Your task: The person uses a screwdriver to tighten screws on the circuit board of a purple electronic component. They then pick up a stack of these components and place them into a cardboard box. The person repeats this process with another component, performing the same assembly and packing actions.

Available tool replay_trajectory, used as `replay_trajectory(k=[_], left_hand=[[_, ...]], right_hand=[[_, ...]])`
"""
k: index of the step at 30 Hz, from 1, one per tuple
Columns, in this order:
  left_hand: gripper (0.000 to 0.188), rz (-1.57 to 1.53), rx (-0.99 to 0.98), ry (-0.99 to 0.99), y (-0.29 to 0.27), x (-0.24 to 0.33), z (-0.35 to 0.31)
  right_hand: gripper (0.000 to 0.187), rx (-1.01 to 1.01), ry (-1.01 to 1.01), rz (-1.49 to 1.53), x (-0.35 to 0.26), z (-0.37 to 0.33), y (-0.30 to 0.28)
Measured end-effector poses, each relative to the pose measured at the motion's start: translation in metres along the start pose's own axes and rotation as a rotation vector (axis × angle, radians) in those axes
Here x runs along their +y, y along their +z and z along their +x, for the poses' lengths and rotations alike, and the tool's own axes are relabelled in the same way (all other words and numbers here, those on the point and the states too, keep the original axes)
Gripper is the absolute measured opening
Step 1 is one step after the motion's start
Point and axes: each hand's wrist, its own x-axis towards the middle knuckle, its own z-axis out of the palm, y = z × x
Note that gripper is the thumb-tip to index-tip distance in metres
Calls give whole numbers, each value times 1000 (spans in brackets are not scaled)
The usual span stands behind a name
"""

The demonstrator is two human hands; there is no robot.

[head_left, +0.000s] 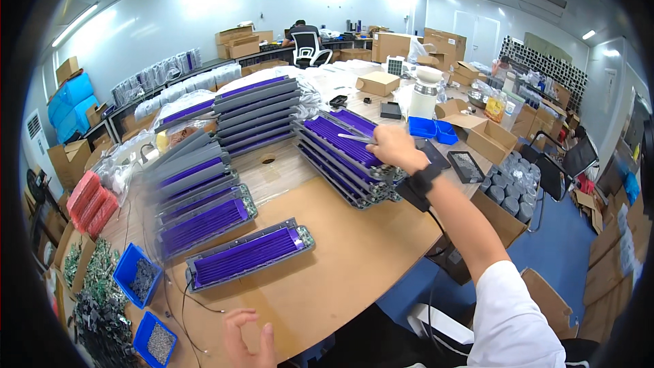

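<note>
Right hand (395, 147) holding tweezers (355, 138) over stacked purple panels (340, 142), left hand (246, 338) empty

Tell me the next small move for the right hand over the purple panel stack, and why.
Probably lower the right hand so the thin silvery tool it holds meets the top purple panel of the stack. The hand is already above that panel with the tool pointing across it, while the left hand rests open near the table's edge, holding nothing.

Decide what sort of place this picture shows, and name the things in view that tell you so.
Probably a small assembly workshop. Stacks of purple finned modules cover a wooden table, blue bins of small parts sit at its edge, and cardboard boxes line the walls. The right hand rests on one stack.
</note>
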Motion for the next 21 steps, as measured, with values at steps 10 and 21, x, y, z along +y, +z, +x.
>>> replay_trajectory(k=[10,21], left_hand=[[25,-274,-179,-203,46,32,89],[99,-619,-401,-820,161,0,225]], right_hand=[[46,-60,-34,492,67,-12,-62],[41,-371,482,1308,162,25,45]])
